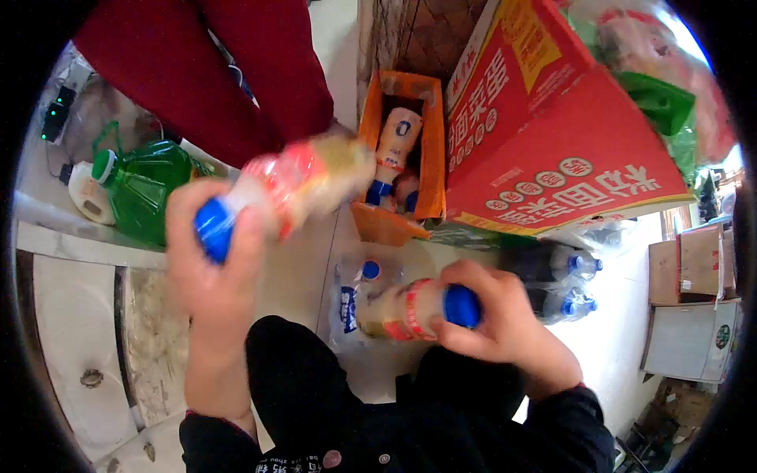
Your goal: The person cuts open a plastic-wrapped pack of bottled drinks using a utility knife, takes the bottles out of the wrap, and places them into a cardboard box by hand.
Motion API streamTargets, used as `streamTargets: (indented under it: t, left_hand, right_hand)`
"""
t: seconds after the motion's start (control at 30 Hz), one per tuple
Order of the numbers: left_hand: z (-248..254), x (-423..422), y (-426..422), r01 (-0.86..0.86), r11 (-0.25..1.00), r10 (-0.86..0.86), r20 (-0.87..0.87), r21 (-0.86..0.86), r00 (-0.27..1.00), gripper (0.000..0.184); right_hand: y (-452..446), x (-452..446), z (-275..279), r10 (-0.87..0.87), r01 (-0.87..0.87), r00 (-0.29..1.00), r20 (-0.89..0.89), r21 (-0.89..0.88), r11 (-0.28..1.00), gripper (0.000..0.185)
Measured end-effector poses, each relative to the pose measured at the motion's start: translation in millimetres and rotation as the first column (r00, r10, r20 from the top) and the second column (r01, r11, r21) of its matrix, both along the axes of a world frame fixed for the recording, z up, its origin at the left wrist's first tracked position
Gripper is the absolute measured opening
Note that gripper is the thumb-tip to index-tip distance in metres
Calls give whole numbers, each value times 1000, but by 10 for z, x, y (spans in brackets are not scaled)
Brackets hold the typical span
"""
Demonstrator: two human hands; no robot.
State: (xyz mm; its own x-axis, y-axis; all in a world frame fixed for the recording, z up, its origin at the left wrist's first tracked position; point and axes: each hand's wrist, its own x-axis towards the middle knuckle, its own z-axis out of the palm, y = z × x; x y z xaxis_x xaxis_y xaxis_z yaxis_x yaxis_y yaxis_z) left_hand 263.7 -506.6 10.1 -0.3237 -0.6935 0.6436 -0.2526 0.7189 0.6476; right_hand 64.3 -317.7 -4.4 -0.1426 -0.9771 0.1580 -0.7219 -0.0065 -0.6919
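My left hand (217, 244) is closed around the blue-capped end of a drink bottle (296, 183) with a red and yellowish label, blurred by motion. In my right hand (501, 311) is a second drink bottle (398, 311), gripped near its blue cap and lying almost level. Beneath that bottle, plastic-wrapped bottles (347, 296) stand on the floor, one blue cap showing. Beyond my hands, an open orange carton (436, 150) holds a pale bottle (400, 138) with a blue cap and more bottles partly hidden in its shadow.
A large red box (544, 134) stands right of the carton. Dark bottles in plastic wrap (552, 276) lie beside it. A green jug (146, 185) is at the left. Another person's red trousers (213, 71) are close by. Cardboard boxes (694, 264) are stacked far right.
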Motion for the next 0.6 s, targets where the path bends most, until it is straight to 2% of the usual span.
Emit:
streamTargets:
  t: [0.03, 0.1, 0.17, 0.2, 0.23, 0.27, 0.3, 0.33, 0.37, 0.4, 0.43, 0.5, 0.53, 0.57, 0.6]
  left_hand:
    - [-20, -227, -33, -27, 995, 26, -14, -91, 1000, 25]
    - [-149, -722, -249, 18, 973, 0, 80, -230, 997, 29]
    - [-435, -1267, -483, 29, 914, 70, 229, -405, 971, 31]
    - [-575, -1519, -568, 52, 913, 92, 328, -405, 940, 31]
    - [-745, -1703, -639, 77, 913, 112, 427, -400, 897, 31]
    - [-1009, -1813, -723, 72, 912, 113, 417, -403, 902, 31]
    - [-1287, -1922, -816, 61, 901, 179, 496, -430, 850, 32]
    - [-1421, -1982, -876, 55, 888, 243, 568, -456, 786, 32]
    - [-1390, -1963, -896, 50, 890, 242, 563, -453, 790, 32]
    - [-1327, -1901, -896, 155, 935, 90, 636, -319, 767, 33]
    - [-1265, -1859, -894, 210, 947, 7, 669, -242, 743, 33]
    - [-1173, -1802, -932, 280, 959, -149, 750, -50, 645, 35]
    - [-1146, -1811, -976, 290, 955, -220, 789, 55, 574, 36]
    - [-1184, -1837, -1020, 291, 955, -226, 793, 64, 566, 36]
    - [-1222, -1862, -1054, 264, 962, -214, 789, 69, 576, 36]
  right_hand:
    - [46, 19, 128, -38, 20, 996, -84, -209, 978, 39]
    - [36, 95, 259, -106, 61, 982, -156, -270, 961, 39]
    - [-131, 134, 109, -379, 133, 809, -449, -488, 863, 38]
    - [-303, 108, -55, -469, 159, 771, -431, -584, 796, 39]
    - [-402, 64, -176, -459, 183, 764, -454, -531, 828, 39]
    - [-501, 35, -315, -429, 246, 742, -515, -386, 889, 37]
    - [-596, 1, -468, -429, 241, 737, -522, -389, 889, 37]
    - [-686, -33, -616, -406, 315, 703, -584, -255, 914, 39]
    - [-755, -56, -693, -371, 391, 673, -640, -118, 913, 42]
    - [-801, -67, -705, -368, 393, 672, -642, -111, 913, 42]
    - [-846, -81, -718, -318, 241, 613, -723, -212, 947, 46]
    - [-947, -54, -790, -272, 77, 552, -788, -276, 958, 52]
    - [-1032, -36, -840, -309, 155, 650, -694, -277, 948, 55]
    - [-1109, -19, -880, -348, 233, 731, -587, -265, 936, 59]
    - [-1185, -12, -910, -344, 234, 736, -584, -257, 938, 59]
